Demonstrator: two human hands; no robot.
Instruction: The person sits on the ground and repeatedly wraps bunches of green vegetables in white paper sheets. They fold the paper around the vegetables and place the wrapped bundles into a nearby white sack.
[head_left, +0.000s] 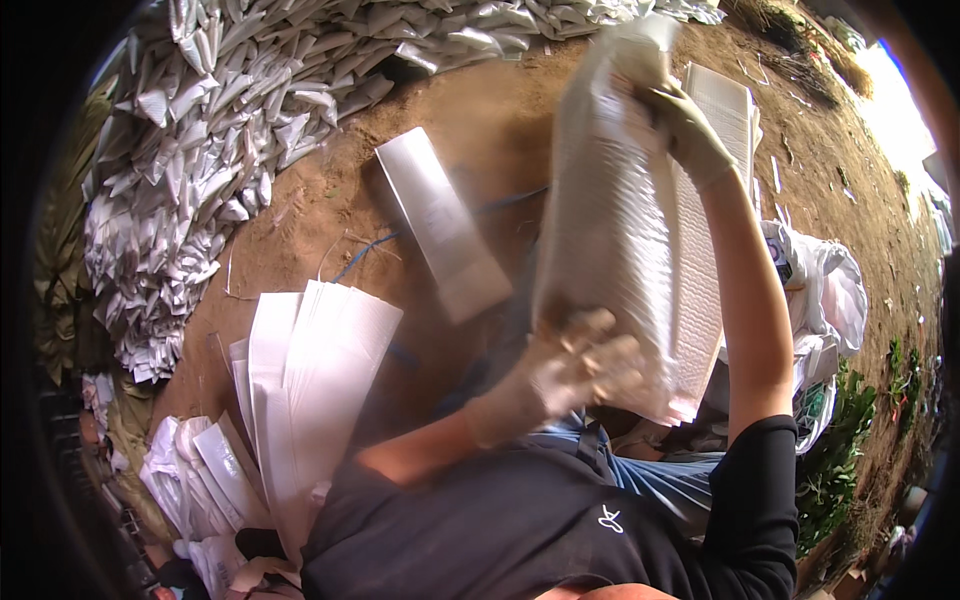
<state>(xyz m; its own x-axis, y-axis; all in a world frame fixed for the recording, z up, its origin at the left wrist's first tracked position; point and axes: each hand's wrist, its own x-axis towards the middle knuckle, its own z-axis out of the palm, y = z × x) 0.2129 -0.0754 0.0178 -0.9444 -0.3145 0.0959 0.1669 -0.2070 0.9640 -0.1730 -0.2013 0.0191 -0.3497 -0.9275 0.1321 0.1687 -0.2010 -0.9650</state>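
My right hand (686, 131), in a pale glove, is raised at the upper right and grips the top end of a long white padded sheet or sleeve (615, 217). The sheet hangs down towards my lap and is partly blurred. My left hand (585, 364), gloved too, is at its lower part; motion blur hides whether the fingers grip it. Behind my right forearm stands a stack of white quilted sheets (720, 112). A single flat white piece (442, 225) lies on the soil left of the held sheet.
A large heap of folded white packets (292, 97) spreads along the upper left. Fanned white sheets (322, 360) stand at my left, beside plastic-wrapped pieces (202, 472). Plastic bags (825, 300) and green leaves (836, 457) are at the right. A blue cord (364, 253) crosses the soil.
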